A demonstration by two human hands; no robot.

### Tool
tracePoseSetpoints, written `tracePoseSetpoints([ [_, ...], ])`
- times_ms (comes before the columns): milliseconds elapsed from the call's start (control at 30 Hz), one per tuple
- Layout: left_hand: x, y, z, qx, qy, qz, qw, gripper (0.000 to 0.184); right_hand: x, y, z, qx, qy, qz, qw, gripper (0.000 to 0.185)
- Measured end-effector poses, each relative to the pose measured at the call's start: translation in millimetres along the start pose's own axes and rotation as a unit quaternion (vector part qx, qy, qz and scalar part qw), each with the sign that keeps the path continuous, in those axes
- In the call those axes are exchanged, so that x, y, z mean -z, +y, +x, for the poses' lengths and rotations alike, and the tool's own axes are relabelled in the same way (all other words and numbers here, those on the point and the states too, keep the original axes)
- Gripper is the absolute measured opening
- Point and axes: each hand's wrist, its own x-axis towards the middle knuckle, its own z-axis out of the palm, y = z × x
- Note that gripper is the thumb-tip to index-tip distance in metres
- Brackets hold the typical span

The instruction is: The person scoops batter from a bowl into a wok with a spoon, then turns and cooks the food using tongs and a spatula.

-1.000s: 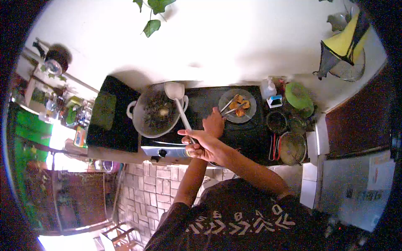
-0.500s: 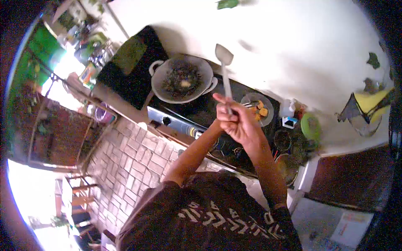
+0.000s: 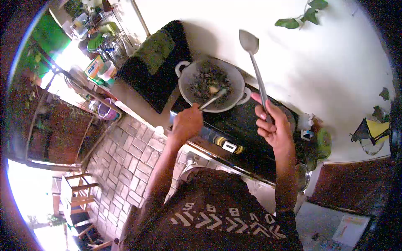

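A wok (image 3: pixel 187 85) with two handles sits on the stove (image 3: pixel 238 129), holding dark contents and one pale yellowish piece of food (image 3: pixel 214 89). My left hand (image 3: pixel 188 123) is closed round a slim metal utensil (image 3: pixel 212 100), which slants over the wok's near rim toward that piece. Its tip is too blurred to name the kind. My right hand (image 3: pixel 274 125) grips the handle of a spatula (image 3: pixel 250 42) and holds it upright, blade up, to the right of the wok. Behind my right hand the plate (image 3: pixel 289 118) is mostly hidden.
A dark ridged panel (image 3: pixel 167 50) stands left of the wok. Small containers (image 3: pixel 307 125) and a green item (image 3: pixel 323 142) sit at the stove's right end. A dish rack (image 3: pixel 115 42) and a yellow-green box (image 3: pixel 94 69) are at far left. Brick paving (image 3: pixel 121 163) lies below.
My hands have come apart. The left has moved left to the wok, now with the slim utensil; the right still holds the spatula and has shifted right. The view has turned too.
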Motion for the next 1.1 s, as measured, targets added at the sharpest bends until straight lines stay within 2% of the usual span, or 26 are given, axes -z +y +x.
tracePoseSetpoints([
  [33,17,-11,-4,0.032,-0.02,-0.015,0.999,0.026,1,14,8,0.005,0.003,0.001,1.0,0.051],
  [67,34,-22,-8,0.065,-0.039,-0.03,0.997,0.027,1,28,13,0.009,0.062,-0.028,0.998,0.048],
  [100,55,-27,-14,0.113,-0.007,-0.066,0.991,0.027,3,43,19,0.012,0.121,-0.059,0.991,0.045],
  [133,65,-34,-17,0.161,0.023,-0.102,0.981,0.027,12,59,27,0.013,0.126,-0.06,0.99,0.045],
  [200,61,-61,-16,0.155,0.023,-0.111,0.981,0.027,41,94,45,0.009,0.187,-0.204,0.961,0.04],
  [233,60,-72,-13,0.151,0.025,-0.116,0.981,0.026,55,111,52,0.008,0.193,-0.203,0.96,0.04],
  [300,68,-83,-4,0.15,0.003,-0.119,0.981,0.027,79,136,62,0.06,0.27,-0.423,0.863,0.041],
  [367,68,-94,7,0.148,-0.015,-0.122,0.981,0.027,81,137,64,0.058,0.299,-0.523,0.796,0.046],
  [400,63,-103,14,0.13,-0.004,-0.115,0.985,0.028,68,130,63,0.101,0.291,-0.614,0.727,0.048],
  [467,59,-115,24,0.105,0.004,-0.11,0.988,0.029,30,108,60,0.084,0.277,-0.656,0.697,0.05],
  [600,53,-130,37,0.067,0.03,-0.129,0.989,0.03,9,105,73,0.06,0.317,-0.655,0.684,0.049],
  [667,48,-135,40,0.059,0.031,-0.136,0.988,0.031,-25,96,87,-0.117,0.359,-0.584,0.718,0.048],
  [700,46,-138,42,0.053,0.037,-0.136,0.989,0.03,-7,108,89,-0.12,0.362,-0.584,0.717,0.048],
  [767,46,-140,43,0.047,0.043,-0.137,0.989,0.03,45,138,91,0.137,0.216,-0.686,0.681,0.047],
  [800,50,-140,43,0.047,0.027,-0.146,0.988,0.03,35,134,91,0.136,0.216,-0.686,0.681,0.047],
  [867,51,-142,41,0.05,0.011,-0.154,0.987,0.029,3,121,91,-0.021,0.302,-0.526,0.795,0.047],
  [900,51,-144,41,0.049,0.011,-0.152,0.987,0.029,3,123,92,-0.022,0.301,-0.526,0.795,0.047],
  [967,50,-148,39,0.047,0.009,-0.148,0.988,0.029,10,128,92,0.05,0.335,-0.614,0.713,0.047],
  [1000,49,-150,39,0.04,0.014,-0.15,0.988,0.03,12,132,93,0.049,0.337,-0.612,0.713,0.047],
  [1067,51,-150,40,0.03,0.021,-0.151,0.988,0.03,19,137,96,0.045,0.28,-0.571,0.771,0.046],
  [1100,54,-149,40,0.044,-0.001,-0.147,0.988,0.031,22,139,97,0.046,0.281,-0.571,0.77,0.046],
])
